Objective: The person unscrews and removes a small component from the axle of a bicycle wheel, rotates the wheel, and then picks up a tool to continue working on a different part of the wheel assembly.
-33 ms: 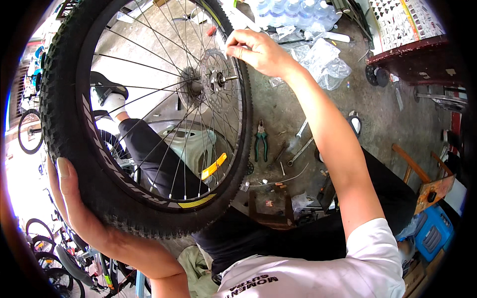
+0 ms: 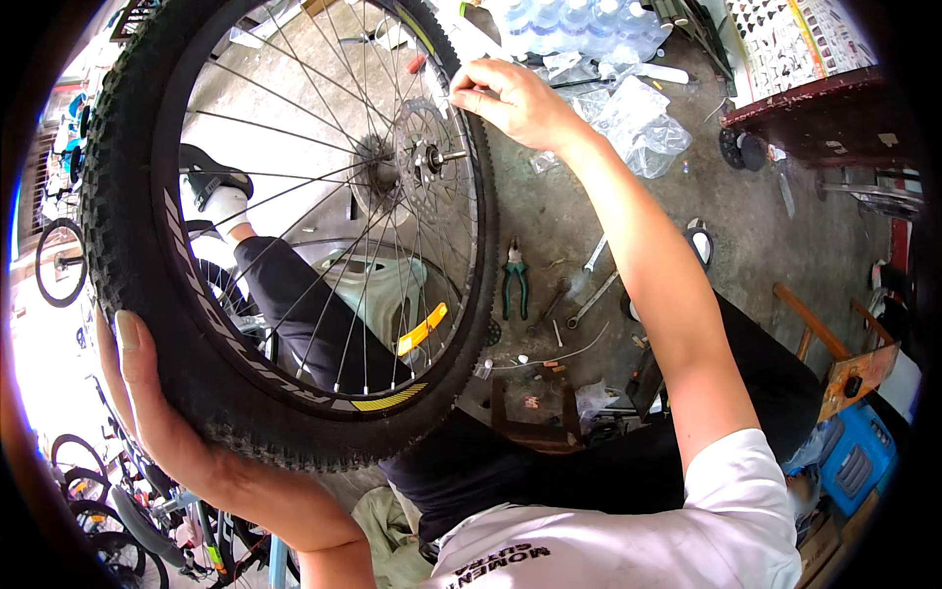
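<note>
A bicycle wheel [image 2: 278, 414] with a knobby black tyre stands tilted in front of me. Its thin spokes run to a hub [image 2: 383, 175] with a disc brake rotor [image 2: 422, 157] and a protruding axle. My left hand [image 2: 162, 417] cups the tyre at its lower left, fingers wrapped behind and thumb on the near side. At the upper right of the rim, my right hand [image 2: 515, 103] is closed in a pinch. What its fingertips hold there, if anything, is too small to make out. A yellow reflector [image 2: 422, 330] is fixed among the spokes.
Green-handled pliers [image 2: 515, 280] and a wrench [image 2: 593, 299] lie on the concrete floor beside the wheel. Bottled water [image 2: 579, 27] and clear plastic bags [image 2: 643, 128] are farther off. A blue case [image 2: 856, 454] sits at the right; bicycles [image 2: 118, 530] stand lower left.
</note>
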A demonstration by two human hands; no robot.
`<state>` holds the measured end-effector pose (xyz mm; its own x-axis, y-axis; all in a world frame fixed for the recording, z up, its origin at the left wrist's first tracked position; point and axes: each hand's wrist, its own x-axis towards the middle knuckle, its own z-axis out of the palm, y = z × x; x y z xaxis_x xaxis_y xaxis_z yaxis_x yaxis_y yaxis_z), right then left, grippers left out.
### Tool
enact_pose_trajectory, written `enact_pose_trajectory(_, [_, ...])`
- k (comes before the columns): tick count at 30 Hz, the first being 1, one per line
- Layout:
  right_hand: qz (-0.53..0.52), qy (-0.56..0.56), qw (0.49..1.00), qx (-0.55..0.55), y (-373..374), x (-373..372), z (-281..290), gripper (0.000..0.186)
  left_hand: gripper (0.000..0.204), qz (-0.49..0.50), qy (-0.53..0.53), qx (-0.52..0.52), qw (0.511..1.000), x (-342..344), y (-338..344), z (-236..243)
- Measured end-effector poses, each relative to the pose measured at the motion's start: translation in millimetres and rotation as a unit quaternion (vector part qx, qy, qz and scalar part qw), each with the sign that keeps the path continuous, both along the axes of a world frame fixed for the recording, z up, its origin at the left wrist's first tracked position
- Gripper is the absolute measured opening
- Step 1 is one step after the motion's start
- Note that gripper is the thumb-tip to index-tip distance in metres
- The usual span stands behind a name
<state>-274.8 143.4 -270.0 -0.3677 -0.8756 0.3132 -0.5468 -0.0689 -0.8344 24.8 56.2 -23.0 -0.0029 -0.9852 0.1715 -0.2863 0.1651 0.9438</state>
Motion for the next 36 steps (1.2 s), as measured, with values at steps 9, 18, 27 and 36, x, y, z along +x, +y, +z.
enact_pose_trajectory(9, [0.0,0.078,0.996,-0.037,16.7,23.8,-36.3,0.015,0.061,-0.016,0.006,0.011,1.0,-1.6,-3.3,-1.3])
enact_pose_trajectory(18, [0.048,0.109,0.992,-0.031,5.7,18.6,-41.5,0.014,0.061,-0.038,0.0,0.007,0.999,2.5,-8.1,-2.4])
enact_pose_trajectory(27, [0.068,0.125,0.989,-0.036,2.8,11.5,-36.0,0.013,0.065,-0.013,0.003,0.018,1.0,-6.9,-1.1,-0.2])
enact_pose_trajectory(36, [0.076,0.123,0.989,-0.033,2.8,6.2,-38.4,0.014,0.063,-0.09,-0.083,-0.111,0.986,-13.7,25.1,-10.1])
